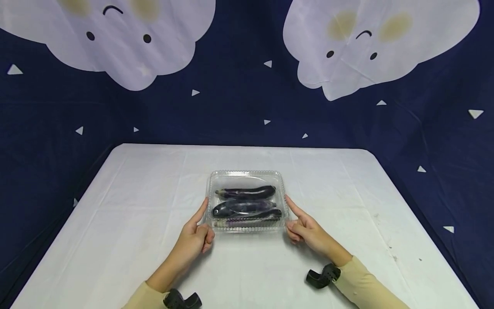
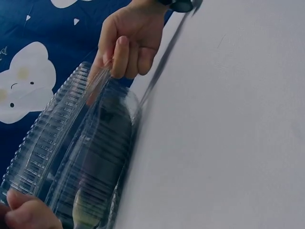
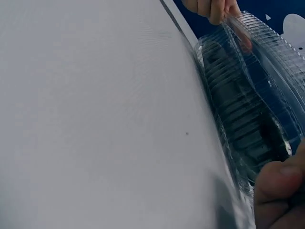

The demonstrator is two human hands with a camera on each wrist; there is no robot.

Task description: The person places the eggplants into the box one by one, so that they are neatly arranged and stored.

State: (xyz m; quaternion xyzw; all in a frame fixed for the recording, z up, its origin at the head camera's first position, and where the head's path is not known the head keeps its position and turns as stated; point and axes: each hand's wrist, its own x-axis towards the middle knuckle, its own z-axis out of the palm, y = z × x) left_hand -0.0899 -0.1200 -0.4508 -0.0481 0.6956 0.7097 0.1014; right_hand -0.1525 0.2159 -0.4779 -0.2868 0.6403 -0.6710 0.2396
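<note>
A clear plastic clamshell box (image 1: 247, 174) sits near the middle of the table with its lid down. Through the plastic show three dark purple eggplants (image 1: 245, 207), lying side by side. My left hand (image 1: 193, 240) holds the box's left side, index finger stretched along it and the other fingers curled by the near corner. On the right side my right hand (image 1: 308, 234) grips the box in mirrored fashion. In the left wrist view the ridged rim (image 2: 35, 148) meets the right hand's fingers (image 2: 121, 57). How firmly each thumb presses is partly hidden.
A white cloth covers the table (image 1: 127, 206), with small dark specks on its right part. Behind hangs a dark blue curtain (image 1: 239, 107) with cloud faces and white triangles. Black wrist mounts (image 1: 323, 276) sit at both beige sleeves.
</note>
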